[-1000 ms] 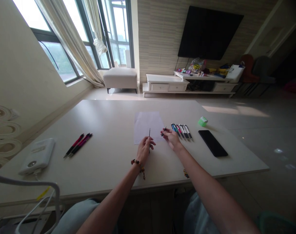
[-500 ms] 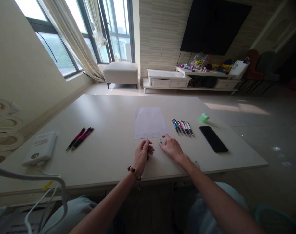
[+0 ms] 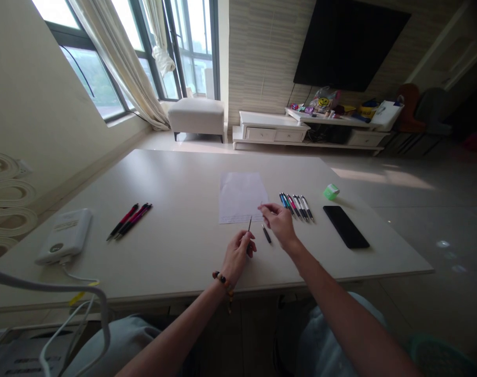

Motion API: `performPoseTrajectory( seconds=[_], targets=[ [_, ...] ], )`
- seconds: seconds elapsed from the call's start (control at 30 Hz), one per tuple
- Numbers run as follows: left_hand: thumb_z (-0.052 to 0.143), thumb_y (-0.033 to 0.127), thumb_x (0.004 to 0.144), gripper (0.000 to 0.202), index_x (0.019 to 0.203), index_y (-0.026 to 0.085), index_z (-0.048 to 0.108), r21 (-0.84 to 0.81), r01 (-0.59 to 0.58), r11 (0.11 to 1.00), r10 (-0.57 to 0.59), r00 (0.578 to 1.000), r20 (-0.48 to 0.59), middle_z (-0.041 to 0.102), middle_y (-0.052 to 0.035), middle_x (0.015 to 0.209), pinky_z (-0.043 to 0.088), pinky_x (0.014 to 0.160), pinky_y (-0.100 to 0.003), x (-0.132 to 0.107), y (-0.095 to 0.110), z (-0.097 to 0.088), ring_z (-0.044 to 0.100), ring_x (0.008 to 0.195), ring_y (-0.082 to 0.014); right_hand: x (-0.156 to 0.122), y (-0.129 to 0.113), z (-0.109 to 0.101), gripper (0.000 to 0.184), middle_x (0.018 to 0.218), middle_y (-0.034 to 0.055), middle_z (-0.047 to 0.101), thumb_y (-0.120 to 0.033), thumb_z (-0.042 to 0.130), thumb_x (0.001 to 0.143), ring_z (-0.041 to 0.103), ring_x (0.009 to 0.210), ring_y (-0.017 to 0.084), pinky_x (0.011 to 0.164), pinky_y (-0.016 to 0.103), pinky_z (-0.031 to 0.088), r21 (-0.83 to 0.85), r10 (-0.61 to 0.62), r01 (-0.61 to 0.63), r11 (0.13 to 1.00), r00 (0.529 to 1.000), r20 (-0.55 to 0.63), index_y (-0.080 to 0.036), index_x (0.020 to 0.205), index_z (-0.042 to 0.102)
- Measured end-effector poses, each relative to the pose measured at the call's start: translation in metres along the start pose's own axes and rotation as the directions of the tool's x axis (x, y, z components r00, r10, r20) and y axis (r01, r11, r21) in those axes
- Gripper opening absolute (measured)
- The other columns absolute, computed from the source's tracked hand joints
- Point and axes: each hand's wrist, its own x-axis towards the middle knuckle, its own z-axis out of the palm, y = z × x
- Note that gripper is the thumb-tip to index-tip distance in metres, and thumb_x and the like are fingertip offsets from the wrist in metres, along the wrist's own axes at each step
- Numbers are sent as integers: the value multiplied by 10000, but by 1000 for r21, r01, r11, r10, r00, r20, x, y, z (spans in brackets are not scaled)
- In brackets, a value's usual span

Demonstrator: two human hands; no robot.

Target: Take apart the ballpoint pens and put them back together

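My left hand [image 3: 240,252] is closed around a disassembled pen, just off the front of the paper. The pen's thin dark refill [image 3: 250,223] sticks up past the fingertips, and most of the barrel is hidden in the palm. Over the paper's near right corner, my right hand [image 3: 278,224] pinches something thin and tiny, too small to make out. Between the hands a black pen grip section [image 3: 266,234] with a pale tip lies on the table. The paper [image 3: 242,193] has lines of writing along its near edge.
Several pens [image 3: 296,207] lie in a row right of the paper. Beyond them are a green-and-white small container [image 3: 331,191] and a black phone [image 3: 345,226]. Dark red and purple pens [image 3: 129,221] and a white power bank [image 3: 65,236] with a cable occupy the table's left.
My right hand has let go of the black grip section, now lying on the table, and has risen to a pinch. My left hand has shifted slightly right with the pen.
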Motion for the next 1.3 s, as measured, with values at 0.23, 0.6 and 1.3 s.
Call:
performPoseTrajectory(
  seconds=[0.23, 0.6, 1.3],
  targets=[
    [483, 504, 779, 332, 787, 174, 508, -25, 26, 999, -27, 999, -44, 544, 23, 574, 329, 487, -209, 1, -3, -3, 458, 484, -88, 0, 13, -12, 153, 574, 59, 653, -288, 613, 611, 585, 591, 169, 535, 243, 373, -666, 211, -66, 743, 968, 139, -156, 543, 653],
    [471, 525, 781, 360, 783, 167, 512, -34, 11, 999, -13, 999, -39, 547, 17, 568, 351, 493, -208, 4, -5, -2, 457, 479, -86, -2, 1, -17, 316, 603, 52, 645, -406, 562, 713, 545, 543, 125, 517, 214, 379, -503, 164, -51, 863, 969, 183, -121, 654, 684],
    [622, 504, 663, 411, 824, 136, 712, 163, 63, 985, 17, 894, -447, 695, -74, 820, 451, 665, -264, 17, 5, -45, 603, 788, -188, -9, 9, 36, 188, 763, 104, 710, -271, 581, 684, 645, 741, 213, 640, 243, 419, -760, 212, 64, 646, 942, 259, -157, 736, 721]
  ],
)
